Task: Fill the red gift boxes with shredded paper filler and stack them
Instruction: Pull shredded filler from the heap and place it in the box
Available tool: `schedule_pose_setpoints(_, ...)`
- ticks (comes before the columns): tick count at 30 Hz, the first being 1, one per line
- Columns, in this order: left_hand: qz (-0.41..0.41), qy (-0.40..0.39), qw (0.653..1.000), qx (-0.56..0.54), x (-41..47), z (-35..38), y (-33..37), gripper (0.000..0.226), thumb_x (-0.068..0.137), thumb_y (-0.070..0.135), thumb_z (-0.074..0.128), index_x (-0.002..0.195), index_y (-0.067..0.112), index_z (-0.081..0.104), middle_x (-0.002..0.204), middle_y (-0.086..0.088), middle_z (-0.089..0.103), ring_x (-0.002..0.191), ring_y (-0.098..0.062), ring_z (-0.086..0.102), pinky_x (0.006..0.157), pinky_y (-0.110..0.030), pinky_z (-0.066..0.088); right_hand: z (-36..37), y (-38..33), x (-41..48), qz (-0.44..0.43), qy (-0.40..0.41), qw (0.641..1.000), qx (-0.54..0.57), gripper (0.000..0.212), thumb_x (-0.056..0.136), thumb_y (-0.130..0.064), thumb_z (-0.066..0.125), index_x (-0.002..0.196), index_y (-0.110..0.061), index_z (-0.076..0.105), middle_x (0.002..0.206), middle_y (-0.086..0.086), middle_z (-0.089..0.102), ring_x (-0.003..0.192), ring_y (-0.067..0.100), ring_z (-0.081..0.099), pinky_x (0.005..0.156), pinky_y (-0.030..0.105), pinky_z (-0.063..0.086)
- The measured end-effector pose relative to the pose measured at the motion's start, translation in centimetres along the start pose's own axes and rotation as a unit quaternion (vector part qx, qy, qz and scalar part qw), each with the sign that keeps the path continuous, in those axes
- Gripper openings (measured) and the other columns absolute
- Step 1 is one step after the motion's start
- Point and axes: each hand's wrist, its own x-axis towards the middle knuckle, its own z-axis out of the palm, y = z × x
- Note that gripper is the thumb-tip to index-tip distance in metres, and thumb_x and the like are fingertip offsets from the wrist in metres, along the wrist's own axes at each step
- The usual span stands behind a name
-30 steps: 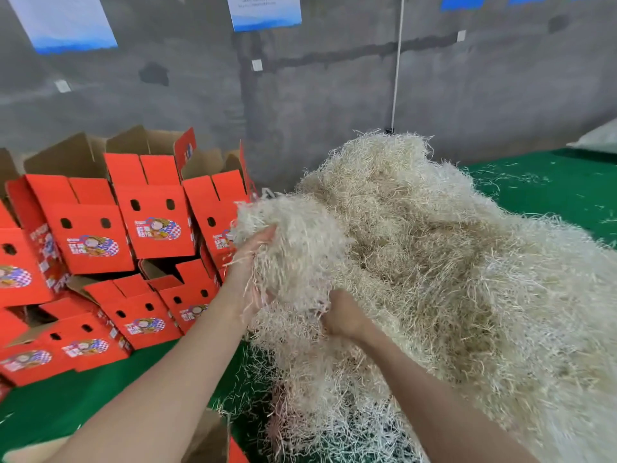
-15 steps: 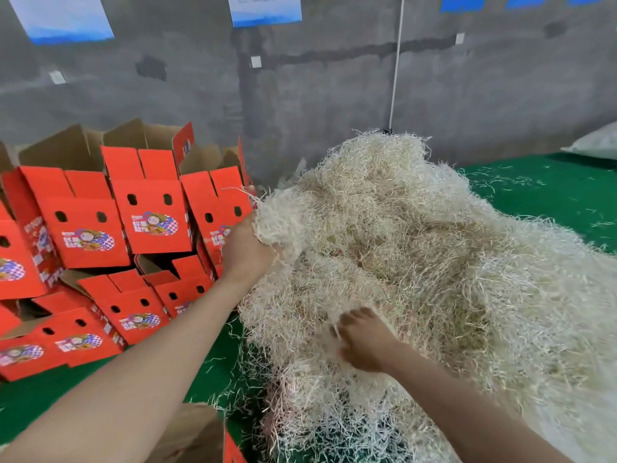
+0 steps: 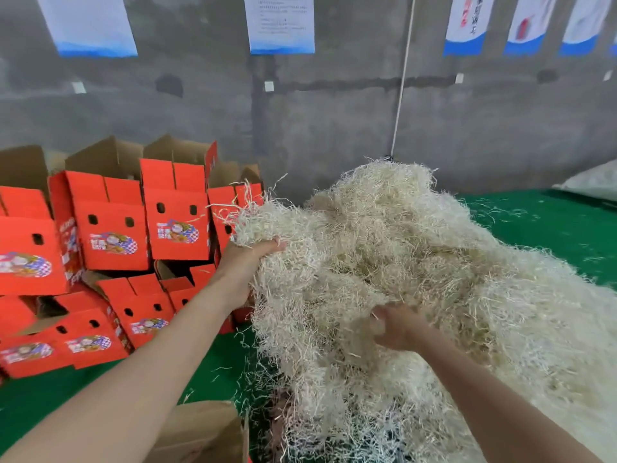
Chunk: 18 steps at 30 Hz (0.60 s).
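A big heap of pale shredded paper filler (image 3: 417, 272) covers the right half of the green floor. My left hand (image 3: 245, 262) grips a clump at the heap's left edge, and strands stick up above its fingers. Lower down, my right hand (image 3: 399, 325) is sunk into the heap with its fingers curled round filler. Several red gift boxes (image 3: 113, 235) with open flaps are piled in a stack on the left. Another box's brown cardboard flap (image 3: 203, 432) shows at the bottom edge, between my arms.
A grey concrete wall (image 3: 334, 121) with hung paper sheets closes the back. Green matting (image 3: 551, 225) runs to the right behind the heap, with loose strands on it. A white sack (image 3: 594, 182) lies at the far right.
My left hand has shifted up and to the left with its clump, away from the right hand. My right hand has dropped lower and dug in again. The camera has tilted upward.
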Motion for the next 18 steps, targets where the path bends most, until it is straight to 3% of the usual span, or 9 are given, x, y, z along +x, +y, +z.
schedule_pose_setpoints(3, -0.025, -0.06, 0.998, -0.02, -1.9, -2.1, 0.8, 0.076, 0.068, 0.025, 0.076, 0.135, 0.01, 0.043, 0.143, -0.001, 0.041, 0.126, -0.019, 0.042, 0.107, -0.038, 0.03, -3.2, -3.0, -0.2, 0.005, -0.026, 0.998, 0.051, 0.065, 0.082, -0.03, 0.065, 0.14, -0.028, 0.035, 0.139, -0.006, 0.046, 0.128, 0.018, 0.042, 0.112, 0.055, 0.016)
schedule_pose_setpoints(6, -0.039, -0.093, 0.995, -0.021, -3.8, -4.2, 1.2, 0.078, 0.07, 0.026, 0.074, 0.137, 0.011, 0.038, 0.146, -0.003, 0.037, 0.133, -0.02, 0.031, 0.109, -0.043, 0.021, -8.1, -7.3, -0.6, -0.029, 0.098, 0.992, 0.077, 0.06, 0.082, -0.021, 0.064, 0.137, -0.028, 0.041, 0.139, -0.003, 0.046, 0.129, 0.021, 0.041, 0.111, 0.054, 0.022)
schedule_pose_setpoints(8, -0.039, -0.124, 0.992, -0.002, -5.2, -6.2, 1.3, 0.074, 0.063, 0.033, 0.074, 0.13, 0.016, 0.046, 0.148, -0.001, 0.032, 0.139, -0.021, 0.02, 0.112, -0.044, 0.013, -10.7, -10.7, -2.1, -0.096, 0.195, 0.95, 0.226, 0.043, 0.084, -0.013, 0.061, 0.125, -0.024, 0.054, 0.127, -0.008, 0.054, 0.118, 0.015, 0.051, 0.103, 0.037, 0.039)
schedule_pose_setpoints(9, -0.046, -0.143, 0.989, 0.013, -5.9, -7.3, 1.2, 0.077, 0.056, 0.041, 0.074, 0.125, 0.019, 0.05, 0.15, -0.002, 0.028, 0.141, -0.021, 0.016, 0.113, -0.046, 0.009, -11.5, -12.6, -3.5, -0.125, 0.192, 0.906, 0.356, 0.032, 0.087, -0.011, 0.059, 0.115, -0.027, 0.06, 0.116, -0.014, 0.058, 0.107, 0.009, 0.057, 0.092, 0.026, 0.046)
schedule_pose_setpoints(11, -0.053, -0.167, 0.983, 0.056, -7.7, -9.9, 0.9, 0.082, 0.042, 0.053, 0.076, 0.116, 0.025, 0.055, 0.153, -0.003, 0.023, 0.142, -0.022, 0.012, 0.113, -0.051, 0.005, -11.8, -16.1, -6.1, -0.144, 0.065, 0.783, 0.601, 0.022, 0.091, -0.018, 0.055, 0.096, -0.037, 0.063, 0.094, -0.02, 0.063, 0.081, 0.0, 0.065, 0.066, 0.015, 0.052)
schedule_pose_setpoints(12, -0.07, -0.168, 0.981, 0.062, -8.5, -11.3, 0.9, 0.068, 0.041, 0.054, 0.076, 0.102, 0.03, 0.059, 0.152, -0.002, 0.025, 0.142, -0.022, 0.013, 0.113, -0.051, 0.006, -11.3, -17.5, -7.2, -0.135, -0.01, 0.738, 0.662, 0.02, 0.091, -0.023, 0.053, 0.093, -0.041, 0.06, 0.086, -0.017, 0.064, 0.071, -0.001, 0.066, 0.058, 0.014, 0.05)
schedule_pose_setpoints(14, -0.082, -0.149, 0.984, 0.056, -9.8, -14.5, 0.7, 0.04, 0.041, 0.05, 0.076, 0.075, 0.034, 0.06, 0.148, -0.002, 0.034, 0.137, -0.018, 0.022, 0.114, -0.048, 0.01, -9.7, -19.7, -8.7, -0.132, -0.112, 0.687, 0.706, 0.013, 0.088, -0.028, 0.056, 0.097, -0.038, 0.056, 0.083, -0.01, 0.066, 0.064, 0.002, 0.066, 0.055, 0.016, 0.049)
schedule_pose_setpoints(16, -0.101, -0.137, 0.984, 0.059, -10.6, -17.5, 0.0, 0.065, 0.023, 0.057, 0.084, 0.08, 0.03, 0.066, 0.143, -0.009, 0.043, 0.135, -0.022, 0.031, 0.114, -0.051, 0.015, -8.2, -21.7, -9.8, -0.17, -0.198, 0.633, 0.729, 0.032, 0.081, -0.032, 0.066, 0.109, -0.027, 0.051, 0.092, -0.004, 0.063, 0.072, 0.007, 0.065, 0.058, 0.02, 0.051)
schedule_pose_setpoints(18, -0.128, -0.139, 0.98, 0.066, -10.8, -20.2, -1.4, 0.09, 0.004, 0.061, 0.085, 0.085, 0.024, 0.068, 0.139, -0.015, 0.047, 0.132, -0.031, 0.038, 0.112, -0.053, 0.021, -7.0, -23.7, -10.7, -0.219, -0.245, 0.622, 0.71, 0.052, 0.069, -0.036, 0.075, 0.115, -0.032, 0.053, 0.1, -0.008, 0.067, 0.086, 0.01, 0.066, 0.065, 0.022, 0.053)
